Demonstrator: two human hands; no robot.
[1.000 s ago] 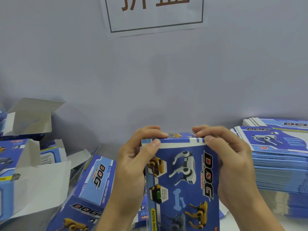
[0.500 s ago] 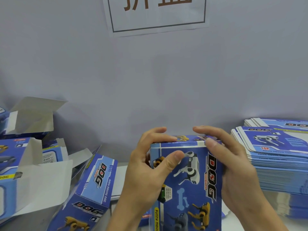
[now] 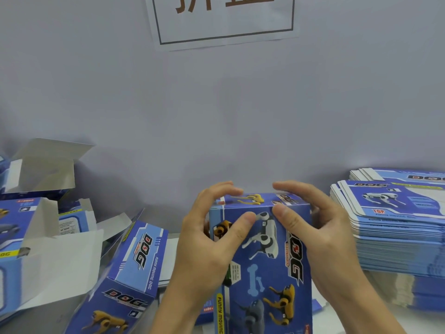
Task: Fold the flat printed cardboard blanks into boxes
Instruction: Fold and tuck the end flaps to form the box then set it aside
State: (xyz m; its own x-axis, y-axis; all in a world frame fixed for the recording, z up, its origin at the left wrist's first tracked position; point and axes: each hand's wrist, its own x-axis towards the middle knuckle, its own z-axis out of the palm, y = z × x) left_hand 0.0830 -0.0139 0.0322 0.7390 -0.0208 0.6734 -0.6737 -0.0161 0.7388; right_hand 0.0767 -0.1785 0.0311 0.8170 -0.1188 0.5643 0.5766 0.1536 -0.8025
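1. A plain pale grey-lilac wall (image 3: pixel 216 112) fills the upper two thirds of the view, smooth and matte.
2. A white paper sign (image 3: pixel 224 20) is stuck flat to the wall at top centre. Its upper part is cut off by the frame edge.
3. A thin dark rectangular border (image 3: pixel 292 18) is printed on the sign, just inside its edges.
4. Large brown characters (image 3: pixel 224 2) sit inside that border. Only their lower halves show, so they cannot be read.
5. A light grey tabletop (image 3: pixel 361 319) shows at the bottom right, meeting the wall further back.
6. Soft shadows fall on the wall at the far left.
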